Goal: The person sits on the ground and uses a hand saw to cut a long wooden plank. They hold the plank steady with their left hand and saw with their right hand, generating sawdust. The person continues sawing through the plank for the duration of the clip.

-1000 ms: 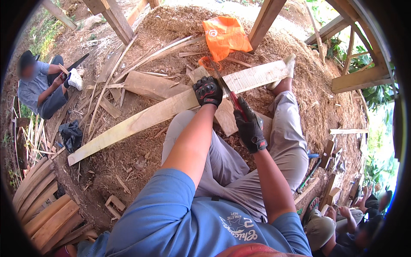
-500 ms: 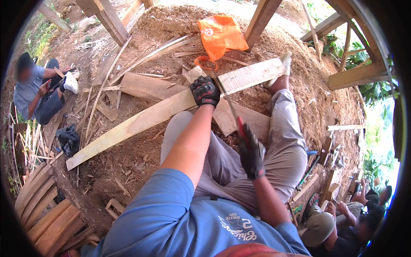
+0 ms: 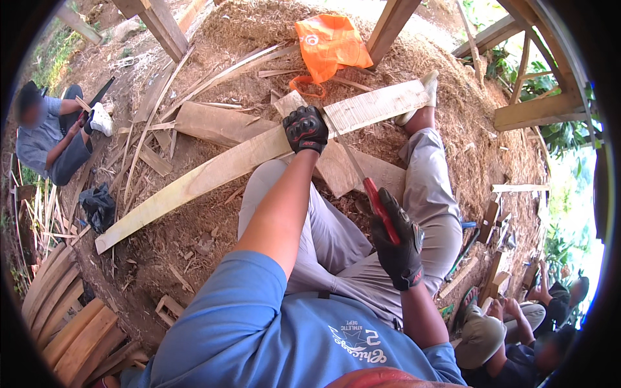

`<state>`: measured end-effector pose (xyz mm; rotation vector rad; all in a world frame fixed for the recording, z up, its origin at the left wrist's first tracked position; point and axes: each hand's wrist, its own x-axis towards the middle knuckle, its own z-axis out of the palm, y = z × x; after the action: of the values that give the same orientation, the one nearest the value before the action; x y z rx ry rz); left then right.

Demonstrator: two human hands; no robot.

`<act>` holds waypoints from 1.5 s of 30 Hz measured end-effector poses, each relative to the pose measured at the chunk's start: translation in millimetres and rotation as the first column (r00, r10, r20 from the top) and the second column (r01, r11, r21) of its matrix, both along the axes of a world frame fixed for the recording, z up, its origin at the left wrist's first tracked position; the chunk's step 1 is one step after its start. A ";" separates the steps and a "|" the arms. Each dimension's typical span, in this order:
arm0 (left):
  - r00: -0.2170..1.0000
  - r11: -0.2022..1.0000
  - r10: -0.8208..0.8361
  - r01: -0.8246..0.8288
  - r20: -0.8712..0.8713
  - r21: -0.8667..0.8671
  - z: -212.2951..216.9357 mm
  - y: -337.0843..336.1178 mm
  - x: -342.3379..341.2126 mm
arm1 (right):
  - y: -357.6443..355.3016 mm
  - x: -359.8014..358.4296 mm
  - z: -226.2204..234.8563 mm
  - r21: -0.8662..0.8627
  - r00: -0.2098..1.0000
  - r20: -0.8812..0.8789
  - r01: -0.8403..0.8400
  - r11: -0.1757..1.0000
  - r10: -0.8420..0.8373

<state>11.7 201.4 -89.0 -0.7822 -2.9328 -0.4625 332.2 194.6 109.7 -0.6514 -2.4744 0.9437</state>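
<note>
A long, slightly curved wooden plank [image 3: 194, 189] lies slantwise across the ground before me, its right end against my outstretched foot. Closely spaced crosswise lines mark that right part. My left hand [image 3: 305, 128], in a black padded glove, is closed on the plank near the marked part. My right hand [image 3: 398, 242], gloved alike, is wrapped round the red handle of a hand saw [image 3: 350, 158]. The narrow saw blade crosses the plank right beside my left hand. Its teeth are too small to make out.
Wider boards [image 3: 217, 124] lie under the plank among shavings. An orange bag [image 3: 333, 48] lies beyond, near a wooden post [image 3: 394, 29]. One person [image 3: 58, 132] sits far left; others [image 3: 511, 330] sit lower right. Curved timbers [image 3: 61, 291] are stacked lower left, near a black plastic bag [image 3: 98, 207].
My right hand has drawn the saw back toward me and slightly right, with the blade still across the plank. My left hand keeps its hold. The person on the left now has a dark blade showing.
</note>
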 end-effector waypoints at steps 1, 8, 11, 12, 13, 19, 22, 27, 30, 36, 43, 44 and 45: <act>1.000 1.000 0.000 0.000 0.003 0.006 0.6 -0.5 0.8 | -1.3 -2.1 -3.0 0.002 1.000 0.019 0.017 1.000 -0.017; 0.999 1.000 -0.020 0.020 0.044 0.004 0.2 -2.2 0.4 | 3.3 -27.2 -25.6 0.013 0.995 0.005 0.103 0.995 -0.103; 0.999 0.999 -0.032 0.032 0.018 0.021 -2.7 -1.3 -0.9 | 5.3 -37.1 -24.3 -0.042 0.994 0.004 0.107 0.993 -0.107; 0.999 0.999 -0.035 0.034 0.020 0.019 -5.3 -3.5 -0.3 | 6.2 -40.6 -29.1 -0.038 0.994 -0.009 0.109 0.993 -0.110; 0.999 0.999 -0.037 0.036 0.023 0.017 -7.3 -6.2 0.5 | 7.8 -45.6 -37.4 -0.033 0.993 -0.023 0.111 0.993 -0.112; 0.999 0.997 -0.052 0.052 -0.014 0.054 -10.6 -5.2 -0.9 | 34.7 -102.1 -84.5 -0.115 0.987 0.014 0.163 0.980 -0.163; 0.997 0.994 -0.062 0.066 -0.048 0.085 -10.9 -5.7 -1.5 | 35.5 -136.9 -110.2 -0.179 0.990 -0.084 0.099 0.979 -0.115; 0.996 0.996 -0.062 0.065 -0.062 0.054 -11.4 -17.2 -10.0 | -5.5 -159.6 -151.6 -0.206 0.977 -0.204 -0.110 0.972 0.067; 0.993 0.994 -0.111 0.111 -0.046 0.009 1.4 -11.6 -6.4 | -1.0 -163.4 -137.0 -0.189 0.949 -0.311 -0.008 0.982 -0.052; 0.998 0.999 -0.026 0.023 -0.051 -0.048 -6.0 -6.5 -9.0 | 41.6 -92.8 -159.1 -0.197 1.000 0.010 0.005 0.980 -0.003; 0.999 0.997 -0.025 0.022 -0.042 -0.069 -6.4 -6.2 -9.5 | 8.4 -52.2 -122.7 -0.227 0.979 0.193 0.102 0.969 -0.058; 0.999 0.997 -0.020 0.017 -0.039 -0.072 -8.3 -3.7 -8.7 | 6.2 -42.9 -104.2 -0.246 0.976 0.213 0.105 0.964 -0.052; 0.999 0.998 -0.016 0.014 -0.047 -0.056 -10.3 -3.9 -9.1 | 5.6 -31.2 -95.0 -0.228 0.979 0.201 0.085 0.970 -0.039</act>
<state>2.7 197.4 -99.2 -0.8106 -2.9093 -0.3593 301.0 200.2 14.7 -0.9356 -2.5126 1.2143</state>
